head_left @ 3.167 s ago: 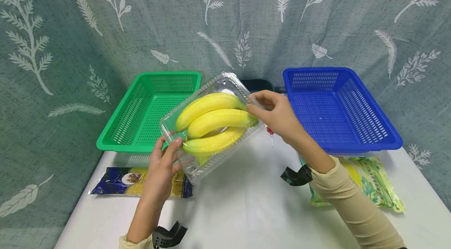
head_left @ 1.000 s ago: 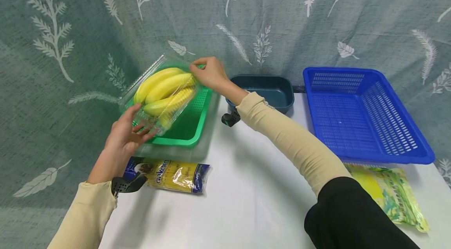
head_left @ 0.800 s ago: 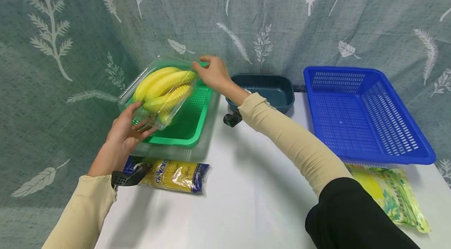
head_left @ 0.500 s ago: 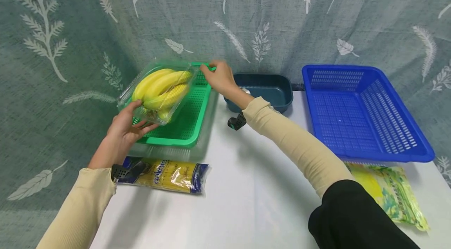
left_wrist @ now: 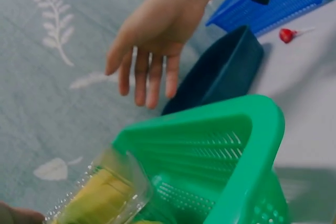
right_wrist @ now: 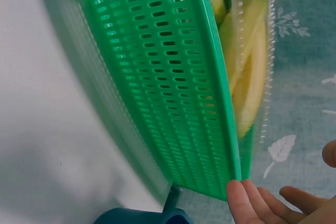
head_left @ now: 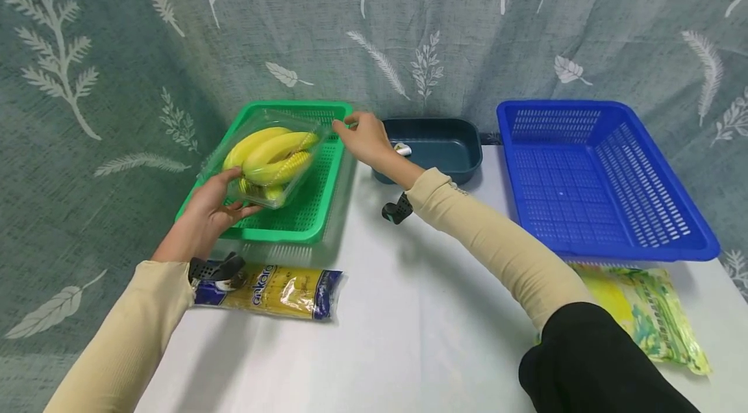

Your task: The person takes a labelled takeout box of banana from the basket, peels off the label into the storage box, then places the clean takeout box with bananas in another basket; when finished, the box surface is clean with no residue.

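Note:
A clear plastic container (head_left: 304,176) with several yellow bananas (head_left: 271,150) sits tilted within the green basket (head_left: 318,221). My left hand (head_left: 207,208) grips its near left edge, thumb on top and fingers beneath. In the left wrist view only a bit of that hand shows, beside the container (left_wrist: 134,192). My right hand (head_left: 365,137) is off the container, near the basket's back right corner. Its fingers hang loosely straight and hold nothing, as the left wrist view shows the right hand (left_wrist: 157,40). In the right wrist view, the fingertips (right_wrist: 237,195) appear close to the basket rim.
A dark teal tub (head_left: 447,147) with a small white item (head_left: 402,149) stands at the back middle. To the right is a blue basket (head_left: 596,199) with a green-yellow packet (head_left: 654,322) before it. A pasta packet (head_left: 286,291) lies before the green basket. A red lollipop (left_wrist: 286,35) lies on the table.
The container of bananas has moved left from mid-table and down into the green basket. My right hand has let go of its right edge and drawn slightly away.

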`<action>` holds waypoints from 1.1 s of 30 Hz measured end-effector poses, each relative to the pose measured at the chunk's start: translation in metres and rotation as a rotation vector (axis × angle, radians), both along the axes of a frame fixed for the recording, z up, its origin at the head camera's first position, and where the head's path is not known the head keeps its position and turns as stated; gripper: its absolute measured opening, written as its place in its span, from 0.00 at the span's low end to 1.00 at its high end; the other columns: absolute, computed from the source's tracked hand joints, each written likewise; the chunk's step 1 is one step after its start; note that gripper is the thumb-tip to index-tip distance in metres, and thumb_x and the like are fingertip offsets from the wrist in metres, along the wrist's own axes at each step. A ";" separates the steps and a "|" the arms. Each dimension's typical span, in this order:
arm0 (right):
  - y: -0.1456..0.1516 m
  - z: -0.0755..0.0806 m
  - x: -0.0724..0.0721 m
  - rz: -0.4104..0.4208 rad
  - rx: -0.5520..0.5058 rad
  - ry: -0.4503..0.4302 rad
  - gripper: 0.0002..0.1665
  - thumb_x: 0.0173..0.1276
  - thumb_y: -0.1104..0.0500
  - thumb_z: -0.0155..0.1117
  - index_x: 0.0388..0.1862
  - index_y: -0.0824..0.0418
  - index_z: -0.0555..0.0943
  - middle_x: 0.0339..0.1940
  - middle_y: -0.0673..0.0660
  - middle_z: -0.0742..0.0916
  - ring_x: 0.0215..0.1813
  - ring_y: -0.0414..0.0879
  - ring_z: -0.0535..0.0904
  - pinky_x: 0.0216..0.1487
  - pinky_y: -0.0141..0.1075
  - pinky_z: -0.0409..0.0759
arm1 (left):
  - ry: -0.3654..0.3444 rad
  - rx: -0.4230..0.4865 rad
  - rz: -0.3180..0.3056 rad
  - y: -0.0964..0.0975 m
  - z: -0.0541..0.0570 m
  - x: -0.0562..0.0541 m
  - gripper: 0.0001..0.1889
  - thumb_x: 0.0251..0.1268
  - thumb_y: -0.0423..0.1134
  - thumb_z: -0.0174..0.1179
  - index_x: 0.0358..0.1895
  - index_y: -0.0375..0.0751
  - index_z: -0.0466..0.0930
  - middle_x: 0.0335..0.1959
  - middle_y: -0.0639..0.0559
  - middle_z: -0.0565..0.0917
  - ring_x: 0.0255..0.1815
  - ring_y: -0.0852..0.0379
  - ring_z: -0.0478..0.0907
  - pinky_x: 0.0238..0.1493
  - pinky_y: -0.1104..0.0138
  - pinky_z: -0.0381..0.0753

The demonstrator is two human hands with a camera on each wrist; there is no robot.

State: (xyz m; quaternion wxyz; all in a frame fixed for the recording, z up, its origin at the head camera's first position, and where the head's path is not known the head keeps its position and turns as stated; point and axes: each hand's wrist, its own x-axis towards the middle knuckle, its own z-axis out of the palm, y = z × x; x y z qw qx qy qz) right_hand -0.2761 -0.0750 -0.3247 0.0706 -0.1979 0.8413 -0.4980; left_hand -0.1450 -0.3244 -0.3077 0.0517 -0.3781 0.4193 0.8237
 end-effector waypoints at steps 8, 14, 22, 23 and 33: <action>0.003 0.004 0.005 0.026 -0.005 0.018 0.28 0.80 0.45 0.52 0.67 0.63 0.75 0.59 0.60 0.82 0.54 0.49 0.81 0.48 0.41 0.81 | -0.057 -0.047 -0.028 -0.002 -0.005 -0.007 0.46 0.76 0.44 0.52 0.78 0.70 0.23 0.77 0.62 0.18 0.79 0.56 0.29 0.67 0.54 0.68; 0.006 0.007 0.006 0.036 0.005 0.028 0.28 0.80 0.45 0.52 0.66 0.62 0.76 0.59 0.59 0.83 0.56 0.49 0.80 0.49 0.41 0.80 | -0.027 0.096 0.015 0.001 0.003 -0.002 0.44 0.77 0.50 0.49 0.72 0.86 0.20 0.74 0.73 0.14 0.78 0.55 0.19 0.69 0.53 0.67; 0.013 0.007 0.009 0.029 -0.011 0.026 0.28 0.79 0.45 0.52 0.66 0.62 0.76 0.58 0.59 0.83 0.56 0.49 0.79 0.49 0.41 0.80 | 0.016 0.179 -0.015 0.009 0.015 0.013 0.43 0.77 0.56 0.46 0.66 0.93 0.15 0.73 0.65 0.10 0.79 0.52 0.19 0.73 0.48 0.57; 0.014 0.007 0.009 0.031 -0.013 0.028 0.28 0.79 0.45 0.52 0.66 0.62 0.76 0.58 0.59 0.83 0.56 0.49 0.79 0.49 0.41 0.80 | 0.022 0.188 -0.023 0.010 0.015 0.015 0.44 0.77 0.55 0.46 0.66 0.94 0.14 0.73 0.63 0.10 0.78 0.51 0.18 0.73 0.47 0.55; 0.033 0.003 0.013 0.062 0.028 -0.002 0.28 0.79 0.44 0.52 0.67 0.60 0.75 0.60 0.58 0.82 0.57 0.49 0.79 0.53 0.43 0.79 | 0.248 -0.017 -0.318 0.032 0.032 0.045 0.49 0.77 0.51 0.49 0.77 0.60 0.14 0.80 0.47 0.23 0.81 0.44 0.35 0.74 0.54 0.58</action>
